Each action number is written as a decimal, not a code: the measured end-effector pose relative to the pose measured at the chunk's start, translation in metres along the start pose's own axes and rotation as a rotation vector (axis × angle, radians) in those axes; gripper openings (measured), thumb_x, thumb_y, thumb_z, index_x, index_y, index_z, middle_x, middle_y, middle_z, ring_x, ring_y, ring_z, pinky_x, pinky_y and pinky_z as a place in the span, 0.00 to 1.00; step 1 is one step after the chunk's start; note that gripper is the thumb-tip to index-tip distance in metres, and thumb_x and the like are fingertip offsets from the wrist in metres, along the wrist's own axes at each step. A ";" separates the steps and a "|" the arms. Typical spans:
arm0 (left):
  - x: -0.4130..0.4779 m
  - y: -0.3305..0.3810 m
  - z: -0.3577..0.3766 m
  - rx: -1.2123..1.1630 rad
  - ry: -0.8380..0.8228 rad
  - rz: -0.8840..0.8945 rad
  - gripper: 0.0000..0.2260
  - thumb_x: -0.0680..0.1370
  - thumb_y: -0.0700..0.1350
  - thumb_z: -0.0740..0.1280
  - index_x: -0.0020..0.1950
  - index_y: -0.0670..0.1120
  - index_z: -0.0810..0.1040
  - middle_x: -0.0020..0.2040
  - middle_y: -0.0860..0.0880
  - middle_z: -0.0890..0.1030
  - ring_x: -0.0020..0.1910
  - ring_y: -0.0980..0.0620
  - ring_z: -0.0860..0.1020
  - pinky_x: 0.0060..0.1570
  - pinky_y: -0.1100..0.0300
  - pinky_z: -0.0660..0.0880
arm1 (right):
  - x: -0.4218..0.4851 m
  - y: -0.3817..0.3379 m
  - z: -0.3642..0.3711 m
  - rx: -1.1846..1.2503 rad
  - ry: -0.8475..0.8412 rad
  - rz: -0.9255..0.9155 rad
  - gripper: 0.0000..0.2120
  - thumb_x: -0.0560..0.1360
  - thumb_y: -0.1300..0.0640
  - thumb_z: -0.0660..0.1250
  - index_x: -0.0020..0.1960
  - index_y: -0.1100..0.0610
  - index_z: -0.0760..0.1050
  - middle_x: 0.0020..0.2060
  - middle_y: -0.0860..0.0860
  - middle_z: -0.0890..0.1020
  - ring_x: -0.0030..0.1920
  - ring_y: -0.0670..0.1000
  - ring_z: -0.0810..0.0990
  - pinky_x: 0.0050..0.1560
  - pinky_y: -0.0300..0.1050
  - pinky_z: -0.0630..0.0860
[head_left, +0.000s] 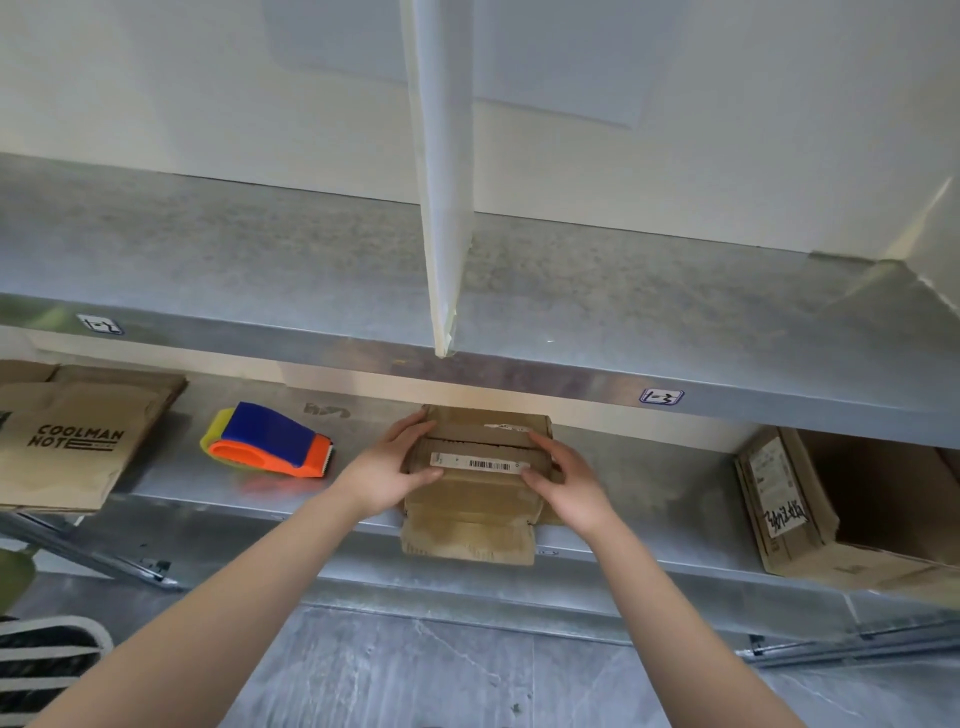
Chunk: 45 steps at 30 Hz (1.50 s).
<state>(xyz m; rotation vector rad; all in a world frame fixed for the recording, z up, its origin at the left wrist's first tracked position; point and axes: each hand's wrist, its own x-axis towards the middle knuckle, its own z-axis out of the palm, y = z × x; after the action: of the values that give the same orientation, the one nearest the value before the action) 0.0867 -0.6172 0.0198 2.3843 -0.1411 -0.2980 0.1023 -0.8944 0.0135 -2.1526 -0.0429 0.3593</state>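
I have the small cardboard box sitting at the front edge of the lower shelf, with its near flap hanging over that edge. My left hand grips its left side, thumb on the barcode label. My right hand grips the right side likewise, so the box lies between both palms. A tape dispenser rests well to the left.
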 end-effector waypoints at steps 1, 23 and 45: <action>0.001 0.003 -0.003 0.049 0.000 0.001 0.33 0.77 0.57 0.67 0.78 0.55 0.56 0.78 0.59 0.52 0.75 0.55 0.57 0.71 0.58 0.60 | 0.001 -0.003 -0.001 -0.048 0.015 -0.005 0.26 0.76 0.44 0.68 0.72 0.40 0.66 0.73 0.46 0.65 0.72 0.50 0.66 0.71 0.45 0.65; -0.081 -0.129 -0.121 0.818 0.063 0.129 0.29 0.75 0.62 0.59 0.73 0.49 0.68 0.72 0.46 0.70 0.72 0.41 0.67 0.70 0.42 0.61 | -0.003 -0.136 0.182 -0.744 -0.080 -0.553 0.29 0.79 0.41 0.50 0.78 0.48 0.57 0.76 0.54 0.63 0.78 0.56 0.52 0.77 0.59 0.49; 0.001 -0.196 -0.152 0.681 -0.186 0.210 0.27 0.75 0.50 0.66 0.74 0.56 0.63 0.68 0.49 0.68 0.65 0.47 0.66 0.66 0.55 0.62 | 0.045 -0.102 0.266 -0.659 -0.077 0.045 0.28 0.81 0.42 0.54 0.78 0.43 0.51 0.79 0.48 0.53 0.79 0.52 0.51 0.71 0.51 0.65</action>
<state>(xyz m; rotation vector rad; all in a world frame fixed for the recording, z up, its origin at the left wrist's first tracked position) 0.1298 -0.3735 -0.0042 2.9699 -0.6671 -0.4207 0.0836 -0.6155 -0.0561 -2.7919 -0.1777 0.5053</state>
